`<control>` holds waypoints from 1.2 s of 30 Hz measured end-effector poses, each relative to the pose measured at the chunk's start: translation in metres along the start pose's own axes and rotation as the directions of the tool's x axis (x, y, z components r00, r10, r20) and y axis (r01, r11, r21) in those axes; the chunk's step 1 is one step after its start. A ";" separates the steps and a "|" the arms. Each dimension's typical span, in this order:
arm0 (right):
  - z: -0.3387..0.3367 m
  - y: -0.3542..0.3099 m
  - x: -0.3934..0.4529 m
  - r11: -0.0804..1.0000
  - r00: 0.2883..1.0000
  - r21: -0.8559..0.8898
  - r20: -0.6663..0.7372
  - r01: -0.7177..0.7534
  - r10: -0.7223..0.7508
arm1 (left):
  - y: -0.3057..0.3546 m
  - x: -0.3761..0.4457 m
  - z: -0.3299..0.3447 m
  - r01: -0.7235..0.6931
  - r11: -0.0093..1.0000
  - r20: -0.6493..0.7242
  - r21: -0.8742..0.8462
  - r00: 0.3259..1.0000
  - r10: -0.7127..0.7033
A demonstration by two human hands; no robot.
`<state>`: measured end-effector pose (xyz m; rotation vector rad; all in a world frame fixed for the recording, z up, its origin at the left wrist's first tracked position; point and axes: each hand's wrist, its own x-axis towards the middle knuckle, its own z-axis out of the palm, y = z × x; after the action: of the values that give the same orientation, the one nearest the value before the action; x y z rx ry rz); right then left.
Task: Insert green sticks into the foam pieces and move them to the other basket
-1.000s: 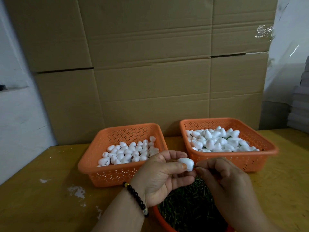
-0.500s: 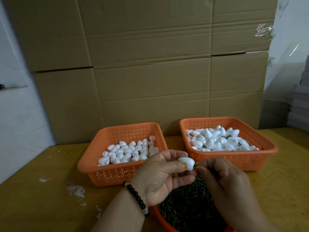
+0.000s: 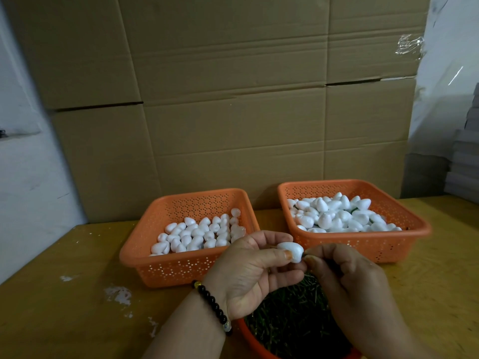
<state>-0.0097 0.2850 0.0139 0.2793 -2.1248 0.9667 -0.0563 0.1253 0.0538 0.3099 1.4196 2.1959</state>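
Just below frame centre, the left hand (image 3: 248, 273) pinches a foam piece (image 3: 290, 251), likely light and easily dented so best held by its sides, while the right hand (image 3: 344, 278) pinches a barely visible, probably thin and bendable stick at its end.

Right hand (image 3: 357, 286) fingers (image 3: 312, 259) closed in against foam piece (image 3: 290, 251) (slight shift only).

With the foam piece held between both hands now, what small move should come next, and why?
Probably the right hand pushes its green stick further into the foam piece, which the left hand pinches steady. The right fingertips sit right at the piece's end, and green stems show only in the right basket, likely its destination.
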 end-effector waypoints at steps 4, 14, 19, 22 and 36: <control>0.000 0.000 0.000 1.000 1.000 0.013 0.012 -0.007 0.007 | 0.000 0.000 0.000 0.000 1.000 -0.002 0.007 1.000 0.000; 0.000 0.001 0.000 0.999 0.999 0.031 0.034 -0.041 0.040 | 0.000 0.001 -0.002 0.011 1.000 0.006 -0.011 1.000 -0.011; -0.001 -0.004 0.000 0.991 0.996 0.102 0.032 -0.090 0.087 | 0.002 0.002 -0.004 0.006 1.000 -0.004 -0.029 1.000 -0.006; 0.000 -0.006 0.000 0.990 0.995 0.106 0.038 -0.094 0.090 | 0.002 0.002 -0.006 0.008 0.999 -0.001 -0.035 1.000 -0.008; 0.000 0.001 -0.001 0.999 0.997 0.000 0.059 -0.047 0.047 | 0.002 0.002 -0.006 0.008 1.000 0.034 -0.023 0.999 -0.007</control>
<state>-0.0097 0.2853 0.0125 0.2621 -2.1930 0.9984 -0.0616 0.1212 0.0527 0.3313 1.3740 2.1897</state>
